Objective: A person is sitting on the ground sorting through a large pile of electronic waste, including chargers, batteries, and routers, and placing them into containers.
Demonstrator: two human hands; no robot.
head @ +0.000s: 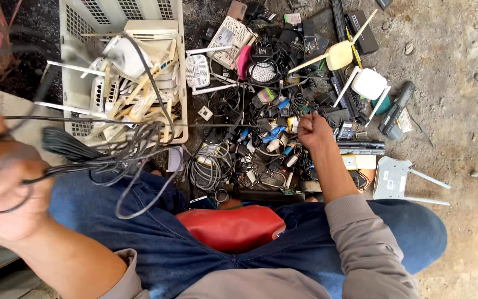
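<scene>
Cables (112, 160), dark and tangled, hang in a loose bunch from the left hand (1, 182), which is lifted close to the camera and closed around them; the strands trail down across the blue-jeaned knee and reach toward the white plastic crate (70, 72). That crate holds a jumble of pale routers with thin antennas. Just right of the crate, on the dirty ground, lies a wide heap of electronic scrap (266, 138): black adapters, coiled leads, small connectors and more white routers. The right hand (313, 130) is out over the middle of that heap, well right of the crate, clenched into a fist; it seems to pinch a thin wire, though what exactly sits inside the fist is hidden. A red cushion-like seat (230, 227) shows between the legs, below the heap. Further right of the heap lies another white router (392, 177) with two antennas.

The step in hand looks like pulling leads free of the pile and gathering them in one fist. Judging by the tangle, the next pull calls for a steady draw on the pinched wire so it slips out without dragging neighbouring adapters, while the gathered bunch is kept clear of the crate's antennas.
</scene>
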